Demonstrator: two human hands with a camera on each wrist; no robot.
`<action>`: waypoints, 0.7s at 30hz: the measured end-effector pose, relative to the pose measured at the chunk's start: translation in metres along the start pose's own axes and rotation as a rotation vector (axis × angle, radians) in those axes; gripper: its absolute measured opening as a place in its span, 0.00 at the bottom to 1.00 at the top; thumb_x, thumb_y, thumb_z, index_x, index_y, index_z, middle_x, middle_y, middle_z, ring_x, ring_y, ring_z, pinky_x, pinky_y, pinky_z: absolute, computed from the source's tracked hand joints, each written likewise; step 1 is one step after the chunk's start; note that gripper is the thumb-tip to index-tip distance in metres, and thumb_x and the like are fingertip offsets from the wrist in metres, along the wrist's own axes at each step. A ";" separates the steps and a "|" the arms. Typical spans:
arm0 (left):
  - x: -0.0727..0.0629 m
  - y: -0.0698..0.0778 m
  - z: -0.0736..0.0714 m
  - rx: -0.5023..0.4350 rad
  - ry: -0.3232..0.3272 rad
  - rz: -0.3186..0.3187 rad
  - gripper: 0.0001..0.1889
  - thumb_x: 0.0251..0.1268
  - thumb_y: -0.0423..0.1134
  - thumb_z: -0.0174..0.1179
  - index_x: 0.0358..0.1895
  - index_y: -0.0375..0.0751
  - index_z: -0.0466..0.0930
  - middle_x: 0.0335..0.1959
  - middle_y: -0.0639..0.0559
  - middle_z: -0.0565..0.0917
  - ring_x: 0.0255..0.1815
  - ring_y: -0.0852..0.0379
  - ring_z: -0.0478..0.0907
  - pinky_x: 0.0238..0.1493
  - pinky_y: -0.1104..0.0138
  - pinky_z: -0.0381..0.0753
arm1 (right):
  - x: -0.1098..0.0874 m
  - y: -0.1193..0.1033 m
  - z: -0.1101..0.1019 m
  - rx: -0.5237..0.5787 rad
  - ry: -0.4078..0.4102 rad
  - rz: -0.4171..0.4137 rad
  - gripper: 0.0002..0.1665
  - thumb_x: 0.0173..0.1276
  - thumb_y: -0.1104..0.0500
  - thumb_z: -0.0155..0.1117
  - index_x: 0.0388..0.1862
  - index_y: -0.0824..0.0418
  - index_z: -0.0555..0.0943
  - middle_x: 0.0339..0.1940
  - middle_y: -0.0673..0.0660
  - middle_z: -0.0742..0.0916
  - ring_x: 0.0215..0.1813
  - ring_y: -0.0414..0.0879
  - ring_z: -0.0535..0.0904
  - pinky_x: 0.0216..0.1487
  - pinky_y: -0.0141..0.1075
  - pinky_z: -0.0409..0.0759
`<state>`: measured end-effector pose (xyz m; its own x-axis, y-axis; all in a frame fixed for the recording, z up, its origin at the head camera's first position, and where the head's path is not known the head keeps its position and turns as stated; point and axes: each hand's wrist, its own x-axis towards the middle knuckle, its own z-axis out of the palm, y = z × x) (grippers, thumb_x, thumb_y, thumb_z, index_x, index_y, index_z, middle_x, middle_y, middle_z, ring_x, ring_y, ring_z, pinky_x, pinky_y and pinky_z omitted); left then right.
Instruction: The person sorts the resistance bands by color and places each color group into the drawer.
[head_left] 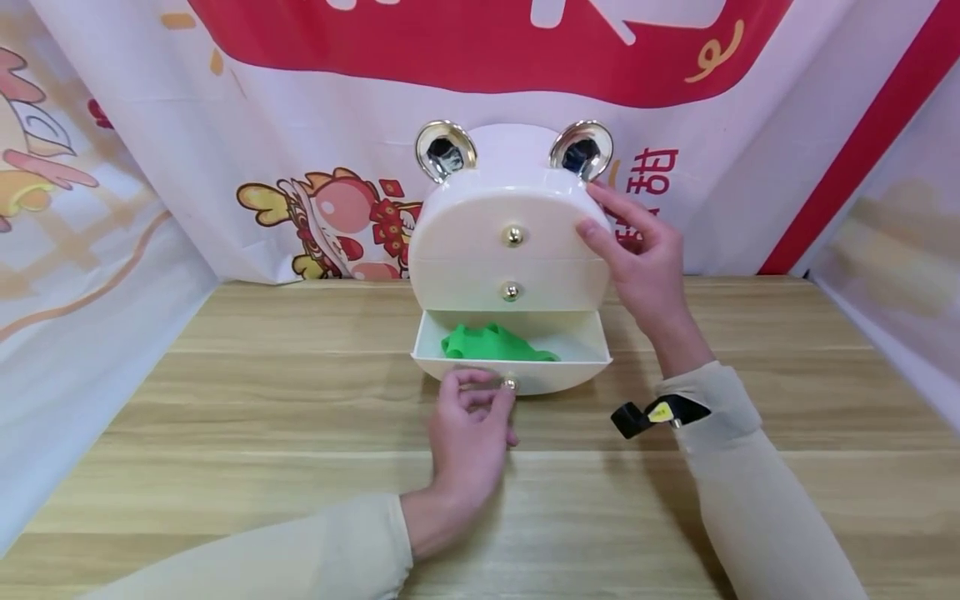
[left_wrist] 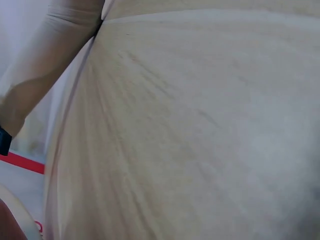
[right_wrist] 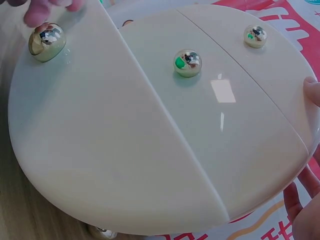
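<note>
A white, rounded desktop drawer box with two shiny gold-rimmed ears stands on the table. Its bottom drawer is pulled out, and a green toy-like object with small bumps lies inside. My left hand is at that drawer's front, thumb and fingers pinching the gold knob. On the box's right side, my right hand grips the edge, thumb on the front and fingers round the side. The right wrist view shows the knob with left fingertips against it.
Two upper drawers are closed, each with a gold knob. Behind the box hangs a printed red and white cloth. The wood-grain table extends to both sides. Beige cloth fills most of the left wrist view.
</note>
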<state>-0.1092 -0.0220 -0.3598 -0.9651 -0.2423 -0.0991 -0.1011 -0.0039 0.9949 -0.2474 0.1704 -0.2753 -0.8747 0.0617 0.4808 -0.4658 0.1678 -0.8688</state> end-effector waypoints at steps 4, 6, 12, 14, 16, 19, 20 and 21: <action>-0.002 -0.007 0.004 0.034 0.002 -0.020 0.16 0.75 0.34 0.64 0.58 0.45 0.70 0.46 0.41 0.89 0.19 0.55 0.79 0.22 0.66 0.78 | 0.000 -0.001 -0.001 -0.001 -0.001 -0.005 0.25 0.74 0.50 0.72 0.69 0.42 0.84 0.75 0.45 0.82 0.64 0.46 0.83 0.48 0.26 0.88; -0.002 -0.009 0.007 0.044 -0.001 -0.022 0.16 0.75 0.35 0.63 0.59 0.46 0.70 0.47 0.42 0.89 0.18 0.55 0.79 0.21 0.66 0.78 | 0.000 -0.001 -0.001 -0.003 -0.005 -0.010 0.25 0.74 0.50 0.72 0.69 0.41 0.84 0.75 0.44 0.82 0.65 0.46 0.83 0.49 0.26 0.88; -0.003 -0.010 0.013 0.051 -0.006 -0.021 0.14 0.77 0.37 0.62 0.57 0.46 0.71 0.49 0.43 0.89 0.19 0.56 0.79 0.21 0.65 0.79 | -0.001 -0.001 -0.001 -0.002 -0.011 -0.020 0.25 0.75 0.50 0.72 0.69 0.41 0.84 0.75 0.43 0.82 0.68 0.48 0.82 0.51 0.27 0.88; -0.002 -0.010 0.014 0.053 -0.001 -0.019 0.13 0.77 0.37 0.62 0.57 0.46 0.71 0.49 0.43 0.89 0.19 0.56 0.80 0.21 0.65 0.78 | -0.001 -0.001 -0.001 0.002 -0.011 -0.023 0.25 0.75 0.50 0.72 0.69 0.42 0.84 0.75 0.44 0.82 0.67 0.47 0.83 0.51 0.27 0.88; -0.002 -0.010 0.015 0.055 0.003 -0.017 0.13 0.77 0.37 0.62 0.57 0.46 0.71 0.49 0.44 0.89 0.19 0.56 0.80 0.21 0.65 0.78 | -0.001 -0.001 -0.001 0.007 -0.011 -0.024 0.24 0.74 0.50 0.72 0.69 0.42 0.84 0.75 0.44 0.82 0.67 0.46 0.83 0.51 0.27 0.88; 0.000 -0.011 0.017 0.053 0.004 -0.014 0.13 0.78 0.37 0.61 0.58 0.46 0.71 0.50 0.43 0.89 0.19 0.55 0.79 0.22 0.65 0.79 | -0.001 0.000 -0.001 0.009 -0.007 -0.028 0.24 0.75 0.51 0.72 0.68 0.43 0.85 0.75 0.44 0.82 0.67 0.47 0.83 0.51 0.26 0.88; 0.001 -0.010 0.017 0.054 0.007 -0.012 0.12 0.78 0.37 0.61 0.58 0.46 0.71 0.50 0.43 0.89 0.19 0.55 0.79 0.22 0.65 0.80 | -0.001 0.000 -0.001 0.008 -0.006 -0.029 0.24 0.75 0.51 0.72 0.68 0.43 0.85 0.75 0.44 0.82 0.67 0.47 0.83 0.51 0.26 0.88; 0.003 -0.010 0.017 0.056 0.012 -0.007 0.12 0.78 0.37 0.61 0.57 0.46 0.71 0.49 0.43 0.89 0.19 0.55 0.79 0.22 0.65 0.80 | -0.001 0.000 -0.002 0.007 -0.005 -0.032 0.24 0.75 0.51 0.72 0.68 0.43 0.85 0.75 0.44 0.82 0.68 0.47 0.82 0.51 0.26 0.88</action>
<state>-0.1149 -0.0058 -0.3701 -0.9613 -0.2542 -0.1058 -0.1219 0.0486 0.9913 -0.2462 0.1719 -0.2757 -0.8601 0.0516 0.5075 -0.4941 0.1628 -0.8540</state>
